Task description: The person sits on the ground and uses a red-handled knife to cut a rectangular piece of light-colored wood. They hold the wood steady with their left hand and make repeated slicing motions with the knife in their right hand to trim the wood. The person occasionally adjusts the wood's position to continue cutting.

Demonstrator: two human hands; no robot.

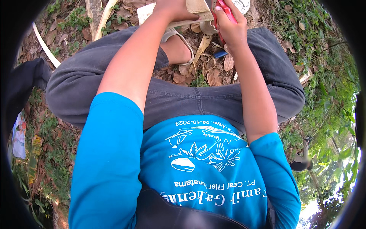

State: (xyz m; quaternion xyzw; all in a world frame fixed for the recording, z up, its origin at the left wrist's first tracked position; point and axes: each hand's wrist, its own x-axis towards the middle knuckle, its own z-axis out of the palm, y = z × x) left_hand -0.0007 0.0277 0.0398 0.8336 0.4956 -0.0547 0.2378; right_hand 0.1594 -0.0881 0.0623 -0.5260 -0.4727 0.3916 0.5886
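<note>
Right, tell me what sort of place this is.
Outdoors, probably a garden or a patch of woodland: dry brown leaves lie scattered on the ground between the person's legs, and green undergrowth spreads along the right.

At 12 o'clock the upper edge cuts through the left hand (174,8) and the wood (202,17), so most of that hand's fingers are out of sight. Toward 1 o'clock, the red-handled tool (228,12) is partly covered by the right hand (233,31) and its upper end is hidden or cut off; the white disc (243,4) is cropped too. Inward from there, a blue thing (220,54) is too small to identify. Near 9 o'clock, the dark rim crops a pale printed bag or cloth (19,139); which, I cannot tell. Toward 4 o'clock, a grey object (303,162) is blurred and half hidden behind the sleeve. At 6 o'clock the lower edge crops the black bag or strap (179,213).
</note>
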